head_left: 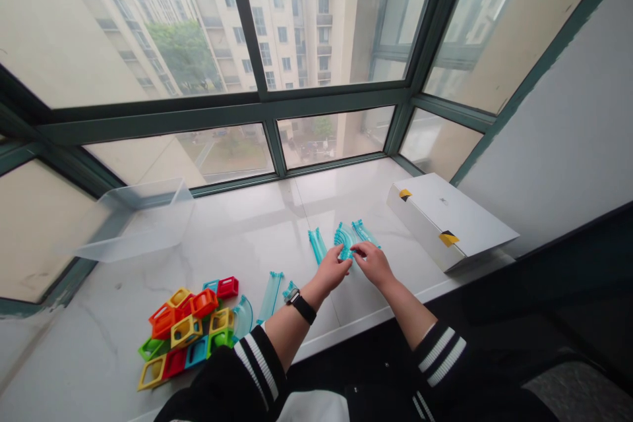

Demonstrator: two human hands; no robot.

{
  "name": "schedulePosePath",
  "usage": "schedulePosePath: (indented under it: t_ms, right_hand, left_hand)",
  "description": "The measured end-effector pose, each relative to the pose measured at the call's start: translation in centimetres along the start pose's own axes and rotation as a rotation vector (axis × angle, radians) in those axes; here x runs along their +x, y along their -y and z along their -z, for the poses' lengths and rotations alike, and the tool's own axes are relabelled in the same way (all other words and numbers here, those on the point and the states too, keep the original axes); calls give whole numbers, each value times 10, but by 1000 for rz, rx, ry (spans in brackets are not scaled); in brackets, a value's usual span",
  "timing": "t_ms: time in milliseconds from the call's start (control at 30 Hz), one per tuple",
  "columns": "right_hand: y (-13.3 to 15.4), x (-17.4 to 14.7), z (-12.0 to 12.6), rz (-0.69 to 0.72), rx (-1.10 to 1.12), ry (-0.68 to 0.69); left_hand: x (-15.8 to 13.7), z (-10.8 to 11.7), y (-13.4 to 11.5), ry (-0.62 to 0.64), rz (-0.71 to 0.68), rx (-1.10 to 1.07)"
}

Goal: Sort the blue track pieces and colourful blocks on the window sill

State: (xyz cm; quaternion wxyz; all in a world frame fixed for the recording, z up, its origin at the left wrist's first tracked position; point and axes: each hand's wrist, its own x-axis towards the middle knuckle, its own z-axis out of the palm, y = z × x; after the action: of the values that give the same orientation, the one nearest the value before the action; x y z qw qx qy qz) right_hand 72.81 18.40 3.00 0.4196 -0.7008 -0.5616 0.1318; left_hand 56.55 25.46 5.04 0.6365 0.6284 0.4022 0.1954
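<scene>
Clear turquoise curved track pieces [342,235] lie close together on the white sill, with both hands at their near edge. My left hand [334,270], below a black wrist watch, has its thumb and fingers bent together at a curved track piece. From the right, my right hand [373,264] pinches at the same curve; the fingertips partly hide the contact. A straight turquoise track piece [317,246] rests to the left of the curves, and another track piece [364,232] is just behind my right hand.
Coloured open-framed blocks [186,330] are piled at front left, beside more turquoise track [270,295]. A clear plastic bin [138,247] stands at back left. On the right sits a white box [445,217] with yellow-black tabs. Windows border the sill [316,336].
</scene>
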Motion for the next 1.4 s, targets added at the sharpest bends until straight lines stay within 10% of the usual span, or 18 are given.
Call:
schedulePosePath:
  t_ms: [1133, 1400]
  right_hand:
    - [1, 1, 2, 44, -74, 77]
    - [12, -15, 13, 77, -118, 10]
  left_hand:
    - [0, 1, 3, -8, 52, -102]
    - [-61, 49, -21, 63, -202, -134]
